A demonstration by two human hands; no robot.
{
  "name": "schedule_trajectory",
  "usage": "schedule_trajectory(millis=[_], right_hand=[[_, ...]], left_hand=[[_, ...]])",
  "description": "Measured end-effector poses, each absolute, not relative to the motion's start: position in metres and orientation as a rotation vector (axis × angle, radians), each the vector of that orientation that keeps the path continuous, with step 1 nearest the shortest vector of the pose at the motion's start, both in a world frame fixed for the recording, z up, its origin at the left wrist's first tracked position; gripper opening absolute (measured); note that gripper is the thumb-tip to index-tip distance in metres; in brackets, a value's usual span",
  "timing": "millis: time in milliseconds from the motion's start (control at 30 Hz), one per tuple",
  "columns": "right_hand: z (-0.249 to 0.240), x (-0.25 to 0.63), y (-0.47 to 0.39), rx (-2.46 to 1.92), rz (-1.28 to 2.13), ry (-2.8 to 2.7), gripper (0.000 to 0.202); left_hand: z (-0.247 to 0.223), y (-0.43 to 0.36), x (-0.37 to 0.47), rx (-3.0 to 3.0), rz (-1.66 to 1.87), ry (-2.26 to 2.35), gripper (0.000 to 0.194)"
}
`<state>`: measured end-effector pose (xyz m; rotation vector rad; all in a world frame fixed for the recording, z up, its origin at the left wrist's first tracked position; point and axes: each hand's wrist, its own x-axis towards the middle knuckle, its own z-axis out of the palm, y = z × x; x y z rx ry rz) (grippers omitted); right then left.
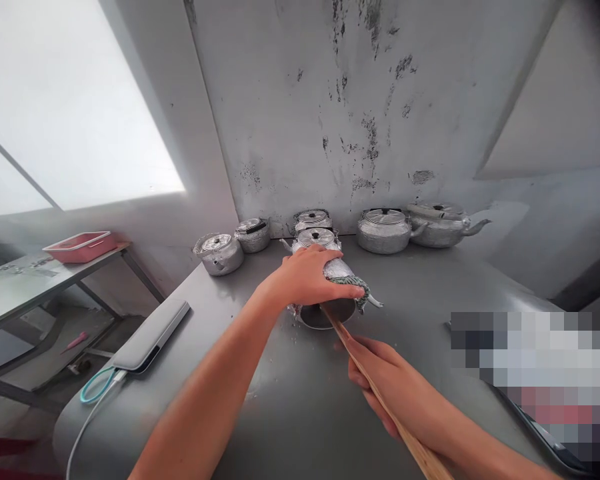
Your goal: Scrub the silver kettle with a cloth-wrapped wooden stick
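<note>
A silvery metal kettle (339, 268) lies on its side with its dark round opening facing me. My left hand (307, 277) grips it from above, fingers over the body and thumb across a green-grey cord-wrapped part. A spout tip pokes out at the kettle's right. In my right hand (377, 373) is a long wooden stick (401, 421). Its far end goes into the kettle's opening, where the tip is hidden. Directly behind my left hand stands another lidded kettle (316, 237), partly covered by the fingers.
Several lidded kettles line the wall, including a left one (223, 257), a right one (384, 232) and a large one (439, 225). A grey power bank (153, 337) with a cable lies left on the metal table (290, 427). A pink basket (83, 248) sits on a side table.
</note>
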<state>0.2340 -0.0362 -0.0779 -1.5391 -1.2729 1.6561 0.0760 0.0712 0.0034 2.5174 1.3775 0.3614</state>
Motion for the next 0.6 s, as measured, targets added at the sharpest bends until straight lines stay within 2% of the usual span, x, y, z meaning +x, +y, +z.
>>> schedule_trajectory(millis=[167,400,600], right_hand=[[-0.0775,0.2352,-0.0377,-1.565,1.658,-1.268,0.040],[-0.0727,0.2366,-0.0399,-1.530,1.532,-1.318,0.039],[-0.0701,0.2316,-0.0424,-1.575,1.630,-1.244,0.035]], left_hand=[[0.0032,0.0692,0.0788,2.532,0.325,1.384,0.094],[0.0038,0.0736,0.0768,2.511,0.344,1.387,0.092],[0.0029,0.0756,0.0747,2.510,0.336,1.393,0.088]])
